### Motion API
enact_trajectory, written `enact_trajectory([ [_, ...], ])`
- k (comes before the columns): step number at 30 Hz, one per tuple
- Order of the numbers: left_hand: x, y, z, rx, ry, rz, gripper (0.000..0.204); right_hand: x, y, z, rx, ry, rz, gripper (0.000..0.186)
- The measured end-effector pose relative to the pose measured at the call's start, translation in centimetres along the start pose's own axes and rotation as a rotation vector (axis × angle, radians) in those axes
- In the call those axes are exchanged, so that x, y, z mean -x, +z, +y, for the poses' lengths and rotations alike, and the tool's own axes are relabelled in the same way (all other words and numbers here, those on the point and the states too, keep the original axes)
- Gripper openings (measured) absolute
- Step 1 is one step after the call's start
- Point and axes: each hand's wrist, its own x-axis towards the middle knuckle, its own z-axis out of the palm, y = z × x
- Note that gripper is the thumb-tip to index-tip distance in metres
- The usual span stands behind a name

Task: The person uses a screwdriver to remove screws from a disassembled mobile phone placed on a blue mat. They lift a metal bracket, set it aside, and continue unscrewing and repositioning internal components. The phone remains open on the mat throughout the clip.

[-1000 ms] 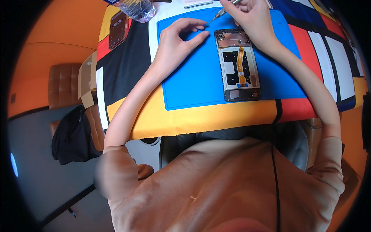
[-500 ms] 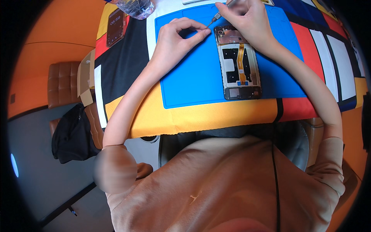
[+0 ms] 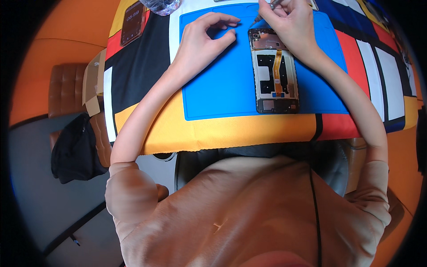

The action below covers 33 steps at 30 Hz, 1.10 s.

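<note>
The left hand's [image 3: 202,38] thumb and forefinger, which meet at the tip of the slim screwdriver [image 3: 259,19] half a second ago, now stand apart, and the tip sits clear of them, close by the upper left corner of the opened phone [image 3: 265,73]. That parting seems to leave the screwdriver to the right hand alone, with its tip free to work at the phone; whether anything tiny clings to the tip is too small to tell. The left hand is loosely curled and open above the blue mat [image 3: 218,91], with nothing visible between its fingertips. The right hand [image 3: 294,26] grips the screwdriver between thumb and fingers, its handle partly hidden. The phone lies on the right half of the mat, its inside facing up, a coppery plate [image 3: 268,42] at its far end and an orange ribbon cable [image 3: 277,71] running down its middle. The right hand hangs over the phone's upper right corner and hides it from this view. On the cloth-covered worktop [image 3: 173,138], a second phone [image 3: 133,26] and a clear cup [image 3: 163,5] lie well off to the left, out of the way. Beyond the worktop's left edge are a cardboard box [image 3: 94,82] and a brown seat [image 3: 66,91].
</note>
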Motion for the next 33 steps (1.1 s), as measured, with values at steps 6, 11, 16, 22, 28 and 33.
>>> enact_trajectory([
  [6,-0.23,0.38,-0.44,-0.031,0.071,0.0,0.027,0.04,0.0,0.02,0.052,-0.011,0.013,0.03],
  [11,-0.03,0.5,-0.27,-0.167,0.124,-0.045,0.026,-0.08,-0.17,0.05,0.045,-0.014,0.02,0.03],
  [16,-0.01,0.4,-0.21,-0.179,0.11,-0.07,0.026,-0.15,-0.17,0.3,0.049,-0.048,0.024,0.029],
  [22,0.01,0.47,-0.2,-0.206,0.134,-0.058,0.026,0.0,0.1,0.37,0.059,-0.071,0.011,0.03],
  [28,0.02,0.54,-0.31,-0.196,0.14,-0.056,0.026,0.16,-0.01,0.35,0.04,-0.086,-0.012,0.028],
  [33,-0.03,0.62,-0.32,-0.189,0.173,-0.049,0.025,0.1,0.03,0.38,0.033,-0.186,-0.029,0.027],
])
